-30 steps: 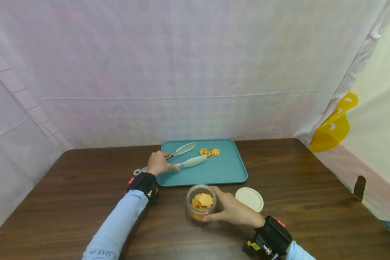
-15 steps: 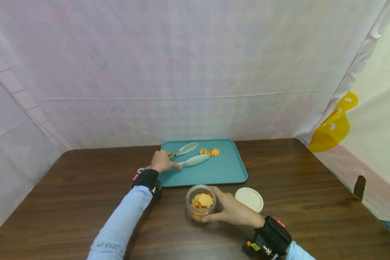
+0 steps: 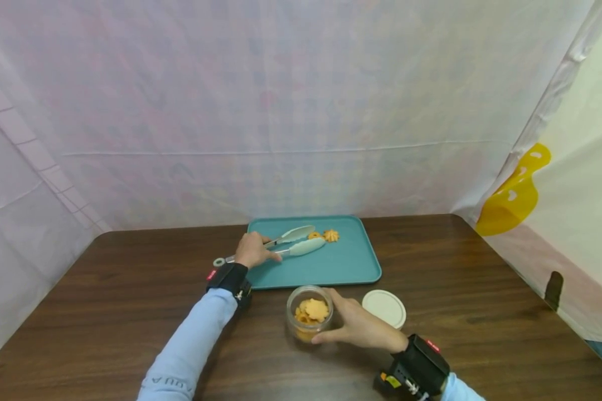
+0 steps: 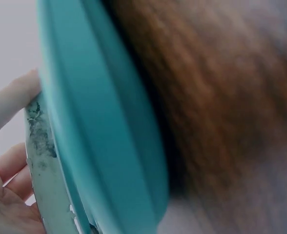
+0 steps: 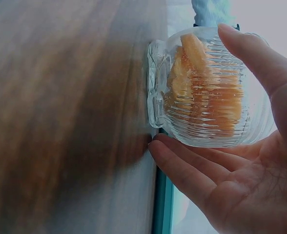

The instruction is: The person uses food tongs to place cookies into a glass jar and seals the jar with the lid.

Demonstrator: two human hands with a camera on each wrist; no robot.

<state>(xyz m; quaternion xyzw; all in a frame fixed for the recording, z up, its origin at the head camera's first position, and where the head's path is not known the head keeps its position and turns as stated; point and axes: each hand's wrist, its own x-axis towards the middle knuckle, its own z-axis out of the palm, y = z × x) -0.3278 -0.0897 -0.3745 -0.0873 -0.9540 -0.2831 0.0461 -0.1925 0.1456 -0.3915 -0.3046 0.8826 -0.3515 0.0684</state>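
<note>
In the head view my left hand [image 3: 253, 250] grips a pair of tongs [image 3: 305, 247] with metal arms and pale green tips, reaching over the left side of a teal tray [image 3: 338, 267]. The parted tips lie around a pretzel-shaped cookie [image 3: 314, 236], partly covered by them. Just right of it sits a ridged, piped cookie [image 3: 331, 235]. My right hand [image 3: 353, 323] holds a glass jar [image 3: 308, 289] of cookies by its right side, thumb and fingers around it. The right wrist view shows the jar's ribbed wall [image 5: 226, 139] with cookies stacked inside.
A round white lid [image 3: 384, 308] lies on the brown wooden table [image 3: 105, 312], right of the jar and partly behind my right hand. Pale cloth [image 3: 281, 111] hangs behind the table's far edge. The tray's side [image 4: 104, 117] fills much of the left wrist view.
My left hand has shifted right with the tongs, and their tips have moved right and closer together around the pretzel-shaped cookie. The right hand and jar stay put.
</note>
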